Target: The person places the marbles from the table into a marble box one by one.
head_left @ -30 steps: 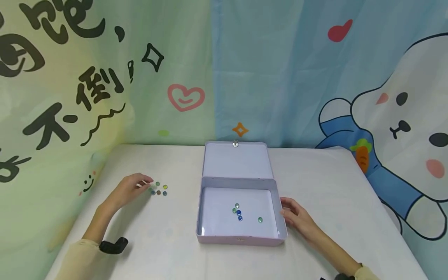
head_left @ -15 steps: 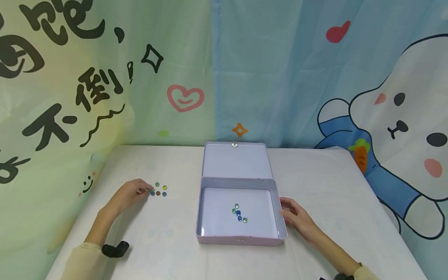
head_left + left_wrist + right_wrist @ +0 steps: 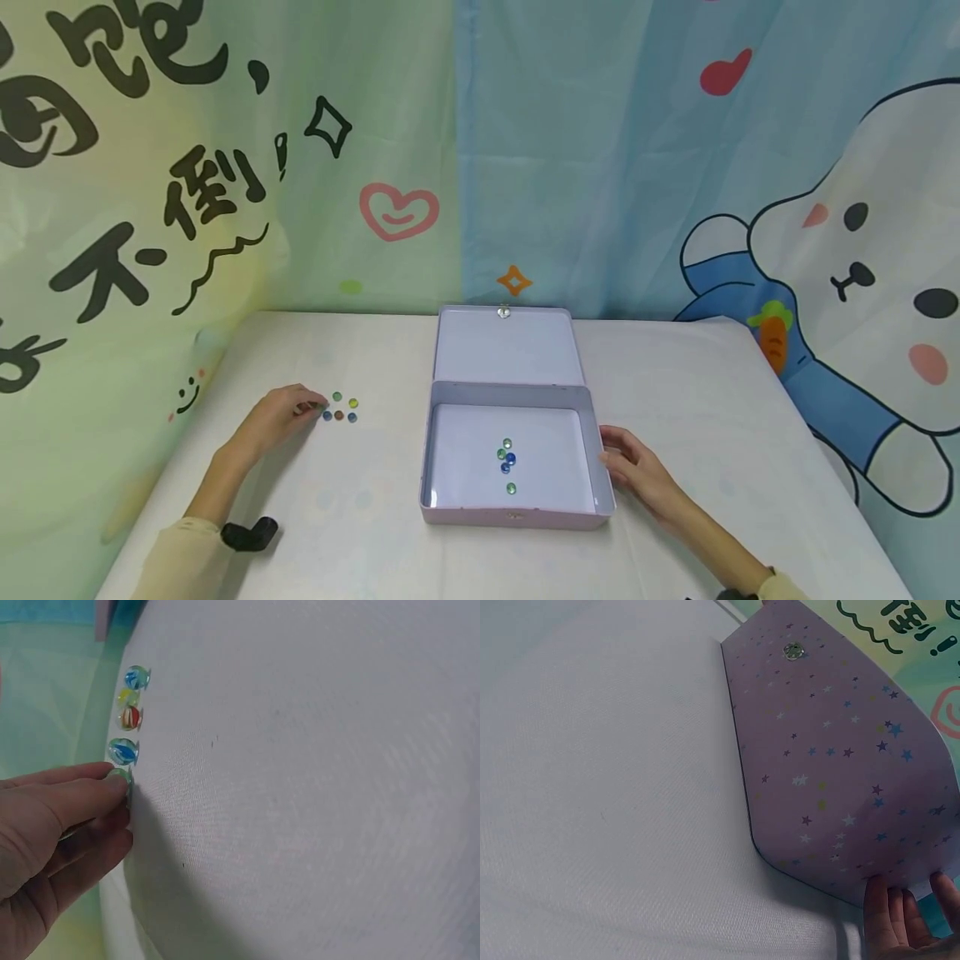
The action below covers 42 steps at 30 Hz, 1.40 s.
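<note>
Fabric backdrop (image 3: 540,125) is hanging behind everything. In front of it, a white-covered surface (image 3: 360,517) is carrying an opened lavender tin box (image 3: 465,516), its lid (image 3: 506,346) lying back toward the backdrop. The right hand (image 3: 636,467) is resting its fingers against the tin's right wall, that grip holding nothing. The left hand (image 3: 272,423) is pinching a green marble (image 3: 118,777) between thumb and finger, well to the left of the tin.

The space between that grip and the tin's opening is what the carry is turning on: the tin is lying to the right, across bare cloth, with the right hand beside its far wall. The pinched marble, being round, is offering no long axis. Just right of it, a blue-swirled marble (image 3: 122,751), a red-striped marble (image 3: 130,717), a yellow marble (image 3: 128,697), another blue marble (image 3: 136,676) and a second green marble (image 3: 337,397) are lying in a loose cluster, nearer the left hand. Five more marbles (image 3: 511,458), three green and two blue, are resting inside the tin.

Fingertips are covering much of the pinched marble, so whether it is touching the cloth cannot be told. The right wrist view is showing only the tin's starred outside, hiding its contents.
</note>
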Available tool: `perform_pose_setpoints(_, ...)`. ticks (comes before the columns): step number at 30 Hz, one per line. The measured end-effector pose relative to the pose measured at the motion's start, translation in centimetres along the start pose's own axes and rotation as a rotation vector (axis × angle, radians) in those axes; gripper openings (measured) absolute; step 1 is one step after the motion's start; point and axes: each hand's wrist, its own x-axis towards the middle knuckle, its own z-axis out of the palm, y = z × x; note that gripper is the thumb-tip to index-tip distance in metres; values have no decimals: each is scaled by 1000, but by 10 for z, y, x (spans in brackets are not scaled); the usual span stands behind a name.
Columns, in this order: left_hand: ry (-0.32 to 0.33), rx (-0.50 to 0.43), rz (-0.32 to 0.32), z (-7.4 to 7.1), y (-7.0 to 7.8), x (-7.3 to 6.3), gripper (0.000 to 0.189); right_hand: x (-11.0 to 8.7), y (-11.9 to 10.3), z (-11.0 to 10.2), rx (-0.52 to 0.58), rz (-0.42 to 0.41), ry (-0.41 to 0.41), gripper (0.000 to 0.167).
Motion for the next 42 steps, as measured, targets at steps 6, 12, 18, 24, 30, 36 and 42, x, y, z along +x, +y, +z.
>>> perform_pose_setpoints(6, 35, -19, 5, -1, 0, -3, 20, 0, 1, 1, 6, -3, -5, 59)
perform_pose_setpoints(12, 148, -68, 69, -3, 1, -2, 21, 2, 2, 1, 4, -9, 8, 58)
perform_pose_setpoints(18, 190, -70, 145, -7, 6, 7, 18, 2, 2, 2, 1, -8, 9, 58)
perform_pose_setpoints(24, 157, -88, 195, -13, 21, 22, 15, 2, 2, 1, 1, -6, 1, 58)
perform_pose_setpoints(30, 99, -185, 251, -20, 49, 39, 14, 3, 3, 1, 7, -6, -5, 58)
perform_pose_setpoints(36, -12, -260, 305, -23, 87, 60, 16, 3, 1, 2, 16, -8, 22, 57)
perform_pose_setpoints(42, -148, -293, 354, -20, 124, 76, 16, 2, 1, 2, 8, -4, 19, 58)
